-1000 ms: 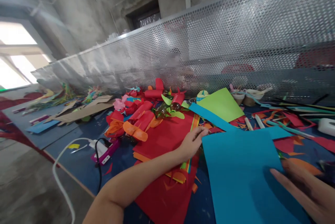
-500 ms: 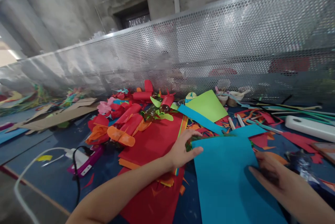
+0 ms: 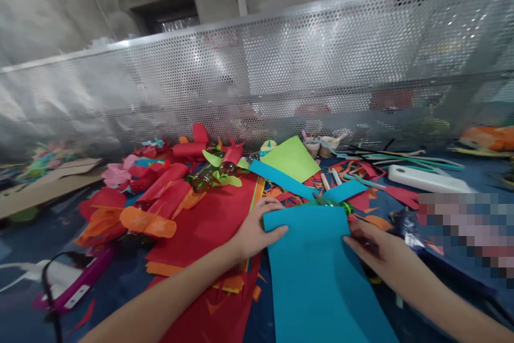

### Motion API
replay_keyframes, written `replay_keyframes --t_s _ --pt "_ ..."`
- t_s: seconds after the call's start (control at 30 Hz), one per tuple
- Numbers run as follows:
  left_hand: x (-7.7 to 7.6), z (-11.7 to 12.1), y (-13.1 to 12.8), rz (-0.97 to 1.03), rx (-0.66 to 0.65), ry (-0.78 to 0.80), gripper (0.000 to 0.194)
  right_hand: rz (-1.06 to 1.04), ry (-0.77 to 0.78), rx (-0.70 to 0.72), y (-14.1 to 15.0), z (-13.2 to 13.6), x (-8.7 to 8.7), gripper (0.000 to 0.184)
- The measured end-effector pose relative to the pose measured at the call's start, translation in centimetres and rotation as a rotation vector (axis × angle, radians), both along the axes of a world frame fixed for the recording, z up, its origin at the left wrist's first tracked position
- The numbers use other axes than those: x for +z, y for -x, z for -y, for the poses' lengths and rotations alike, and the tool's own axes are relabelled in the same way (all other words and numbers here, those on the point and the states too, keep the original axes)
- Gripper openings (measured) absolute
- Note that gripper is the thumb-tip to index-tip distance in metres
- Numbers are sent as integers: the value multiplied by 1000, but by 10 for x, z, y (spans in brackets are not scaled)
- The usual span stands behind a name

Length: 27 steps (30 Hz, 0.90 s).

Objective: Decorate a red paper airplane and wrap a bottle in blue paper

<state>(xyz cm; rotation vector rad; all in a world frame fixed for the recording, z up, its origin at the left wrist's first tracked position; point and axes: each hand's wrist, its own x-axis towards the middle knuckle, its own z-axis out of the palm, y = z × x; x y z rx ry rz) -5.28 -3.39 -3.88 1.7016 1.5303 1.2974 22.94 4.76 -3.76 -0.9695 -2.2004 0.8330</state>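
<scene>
Both hands on a blue paper sheet (image 3: 317, 273) lying on the desk (image 3: 450, 279) and reaching from the near edge up toward the middle. Left hand (image 3: 255, 230) at the sheet's far left corner, thumb laid flat on top of the blue paper, fingers curled past the edge; whether they pinch the sheet from below cannot be told. Right hand (image 3: 373, 254) at the right edge near the far right corner, fingers bent and pressing down on the paper, thumb hidden. Just beyond the far edge of the sheet, a green plastic bottle (image 3: 331, 204) lying on its side, mostly covered. Left of the sheet and touching it, a stack of red paper (image 3: 209, 225) with orange sheets (image 3: 164, 269) showing beneath. Farther back, a lime-green sheet (image 3: 291, 158) resting over a blue strip (image 3: 279, 178). At the left, red and orange rolled paper pieces (image 3: 160, 204) in a heap, with a purple power strip (image 3: 76, 287) near the desk's left edge. Along the back, a perforated metal screen (image 3: 321, 65). At the right, a white block (image 3: 425, 180) among scattered paper scraps.
</scene>
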Motion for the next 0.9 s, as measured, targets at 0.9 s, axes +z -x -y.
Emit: replay_keyframes --t_s 0.9 --pt "-7 -6 5 103 19 26 47 605 -354 130 124 -46 73 47"
